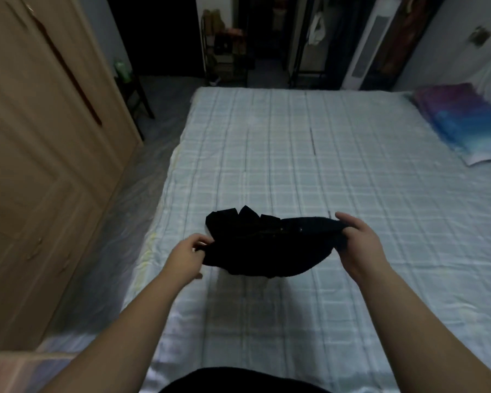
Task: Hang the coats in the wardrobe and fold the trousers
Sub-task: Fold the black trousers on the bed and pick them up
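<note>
1. Nearest the camera: a dark patch of the person's clothing (244, 381) at the bottom edge, both bare forearms reaching out from it over the bed (352, 171).
2. Bed: pale checked sheet, fills centre and right of the view. A shadow lies on the sheet under the held garment.
3. Far right on the bed: a pillow (462, 123) in purple and blue, well apart from the hands.
4. Left: a wooden wardrobe (40, 137), doors closed, with a strip of floor (119, 211) between it and the bed.
5. Far end of the room: dark, with a shelf rack (224, 49) and a tall white unit (366, 46); detail too dim to tell.
6. Black trousers (264, 245): bunched or partly folded, held above the near middle of the bed, sagging between the hands, clear of the sheet.
7. Left hand (187, 255): fingers curled, pinching the garment's left edge.
8. Right hand (357, 245): thumb and fingers closed round the right edge, fabric wrapped over the fingers.
</note>
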Demonstrator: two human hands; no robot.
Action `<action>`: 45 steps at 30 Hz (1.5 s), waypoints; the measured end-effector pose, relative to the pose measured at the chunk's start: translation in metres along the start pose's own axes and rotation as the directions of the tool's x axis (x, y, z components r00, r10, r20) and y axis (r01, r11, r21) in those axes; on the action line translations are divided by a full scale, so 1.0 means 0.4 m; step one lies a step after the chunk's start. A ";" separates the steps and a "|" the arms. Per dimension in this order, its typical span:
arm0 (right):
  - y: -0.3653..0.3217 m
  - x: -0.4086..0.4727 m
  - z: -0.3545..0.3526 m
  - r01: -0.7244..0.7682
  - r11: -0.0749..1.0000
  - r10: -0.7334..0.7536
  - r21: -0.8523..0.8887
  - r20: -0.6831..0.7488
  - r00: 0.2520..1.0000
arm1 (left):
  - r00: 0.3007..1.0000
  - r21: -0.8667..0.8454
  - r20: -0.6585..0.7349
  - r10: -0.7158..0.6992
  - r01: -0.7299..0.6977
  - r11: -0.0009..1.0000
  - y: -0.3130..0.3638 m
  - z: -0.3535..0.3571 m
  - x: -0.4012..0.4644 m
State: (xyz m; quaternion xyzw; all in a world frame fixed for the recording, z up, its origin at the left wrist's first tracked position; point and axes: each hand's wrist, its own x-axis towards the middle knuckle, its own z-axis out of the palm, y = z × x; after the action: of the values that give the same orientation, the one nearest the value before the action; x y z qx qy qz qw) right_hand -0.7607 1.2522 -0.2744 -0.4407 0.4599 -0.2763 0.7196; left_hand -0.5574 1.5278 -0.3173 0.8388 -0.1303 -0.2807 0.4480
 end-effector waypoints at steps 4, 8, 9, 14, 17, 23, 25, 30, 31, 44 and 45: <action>-0.037 0.012 -0.066 0.280 0.773 -0.246 -0.569 0.137 0.960 | 0.989 -0.386 -0.142 -0.042 -0.016 0.923 0.129 -0.023 -0.066; -0.081 0.027 -0.096 0.372 0.543 -0.213 -0.753 0.305 0.928 | 0.964 -0.585 -0.255 -0.071 -0.095 0.806 0.207 -0.036 -0.085; -0.095 0.031 -0.099 0.332 0.604 -0.140 -0.724 0.314 0.939 | 0.962 -0.626 -0.259 -0.087 -0.099 0.773 0.227 -0.038 -0.084; -0.168 0.074 -0.090 -0.030 0.958 0.169 -0.284 0.480 0.861 | 0.980 -0.745 -0.199 -0.010 -0.144 0.651 0.326 -0.073 -0.065; -0.208 0.098 -0.078 0.075 0.970 0.102 -0.230 0.669 0.736 | 0.964 -0.604 -0.188 0.187 -0.263 0.752 0.370 -0.108 -0.075; -0.248 0.081 -0.005 0.613 0.631 -0.341 -0.475 0.541 0.769 | 0.849 -0.065 -0.394 0.352 -0.408 0.911 0.431 -0.173 -0.096; -0.288 0.068 0.022 0.603 0.709 -0.450 -0.366 0.425 0.786 | 0.841 -0.069 -0.433 0.324 -0.389 0.918 0.461 -0.207 -0.099; -0.447 0.030 0.093 0.691 0.627 -0.591 -0.360 0.359 0.722 | 0.791 0.283 -0.444 0.422 -0.324 0.903 0.555 -0.321 -0.127; -0.480 0.024 0.112 0.709 0.606 -0.615 -0.360 0.353 0.705 | 0.783 0.294 -0.449 0.430 -0.325 0.899 0.581 -0.335 -0.134; -0.914 -0.113 0.309 0.823 0.567 -0.770 -0.041 0.329 0.547 | 0.645 -0.080 -0.491 0.586 -0.703 0.706 0.945 -0.525 -0.255; -0.945 -0.131 0.316 0.811 0.583 -0.745 -0.055 0.364 0.560 | 0.658 -0.148 -0.480 0.580 -0.712 0.686 0.971 -0.536 -0.269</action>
State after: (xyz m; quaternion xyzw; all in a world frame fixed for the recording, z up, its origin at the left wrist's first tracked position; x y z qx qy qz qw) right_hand -0.6657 1.1691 0.1070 -0.7105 0.1276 -0.4443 0.5305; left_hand -0.5056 1.5044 0.1355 0.6876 -0.2825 0.0582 0.6663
